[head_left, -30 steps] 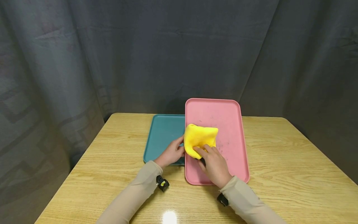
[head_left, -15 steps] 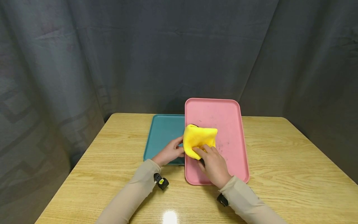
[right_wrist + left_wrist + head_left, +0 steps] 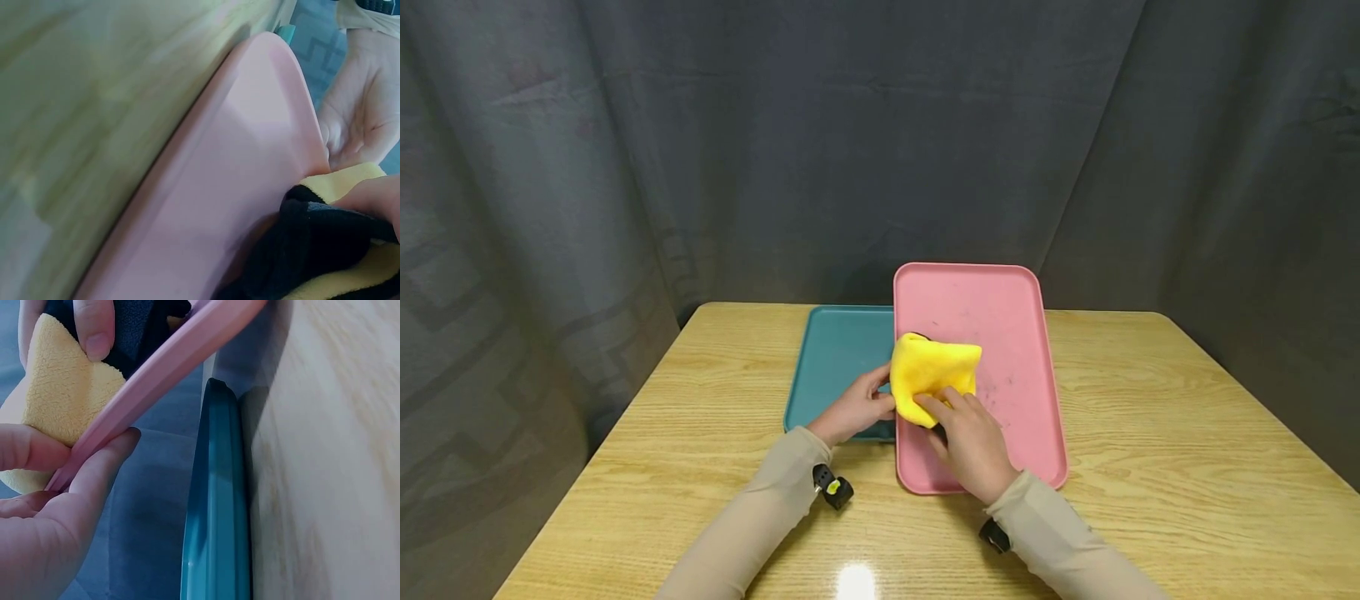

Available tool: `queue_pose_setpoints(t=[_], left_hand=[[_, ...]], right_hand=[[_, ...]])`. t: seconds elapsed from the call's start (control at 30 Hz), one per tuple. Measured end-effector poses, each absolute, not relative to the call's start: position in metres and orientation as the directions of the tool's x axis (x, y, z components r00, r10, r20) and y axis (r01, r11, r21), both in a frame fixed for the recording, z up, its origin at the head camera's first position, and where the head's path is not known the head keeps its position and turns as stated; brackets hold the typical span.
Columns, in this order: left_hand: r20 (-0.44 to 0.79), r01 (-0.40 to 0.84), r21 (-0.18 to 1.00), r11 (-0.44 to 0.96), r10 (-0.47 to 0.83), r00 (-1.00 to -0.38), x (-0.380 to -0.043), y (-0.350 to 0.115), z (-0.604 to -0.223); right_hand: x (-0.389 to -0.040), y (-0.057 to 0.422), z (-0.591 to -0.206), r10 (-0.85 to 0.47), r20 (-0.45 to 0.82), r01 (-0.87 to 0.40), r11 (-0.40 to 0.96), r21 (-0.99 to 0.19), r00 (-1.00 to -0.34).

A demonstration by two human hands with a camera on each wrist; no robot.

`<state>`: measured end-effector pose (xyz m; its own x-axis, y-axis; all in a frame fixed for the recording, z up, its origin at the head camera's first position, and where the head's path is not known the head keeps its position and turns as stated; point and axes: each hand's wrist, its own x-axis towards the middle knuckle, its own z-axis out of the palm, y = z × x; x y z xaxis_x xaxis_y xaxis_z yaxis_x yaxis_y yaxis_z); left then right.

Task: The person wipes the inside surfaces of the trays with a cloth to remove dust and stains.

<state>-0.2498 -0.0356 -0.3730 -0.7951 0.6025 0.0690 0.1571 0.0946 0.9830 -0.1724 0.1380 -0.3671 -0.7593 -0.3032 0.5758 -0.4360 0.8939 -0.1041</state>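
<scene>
Your left hand (image 3: 856, 410) is gripping the pink tray (image 3: 1018, 375) by its left edge, holding that edge raised above the teal tray (image 3: 841, 358) on the wooden table (image 3: 1150, 408). Your right hand (image 3: 973, 446) is grasping the yellow-and-black cloth (image 3: 934, 365), which is resting against the pink tray's left side. Dark marks (image 3: 988, 395) are showing beside it.

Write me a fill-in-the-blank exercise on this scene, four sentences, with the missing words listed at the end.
1. In the head view, the teal tray shows to the ____ of the pink tray.
2. The left hand grips the edge of the ____ tray.
3. The right hand holds a cloth that is yellow and ____.
4. In all, ____ trays are in view.

Missing words: left; pink; black; two.
</scene>
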Motion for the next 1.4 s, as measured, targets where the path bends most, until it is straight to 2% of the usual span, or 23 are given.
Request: queue_pose_setpoints(t=[0.73, 1.4], left_hand=[[0.082, 0.170, 0.981, 0.094, 0.591, -0.802, -0.248, -0.034, -0.371], [0.084, 0.216, 0.961, 0.172, 0.561, -0.823, -0.242, -0.030, -0.364]], right_hand=[[-0.168, 0.132, -0.366, -0.295, 0.543, -0.439, 0.885, -0.154, -0.786], [-0.169, 0.144, -0.357, -0.266, 0.491, -0.392, 0.904, -0.174, -0.830]])
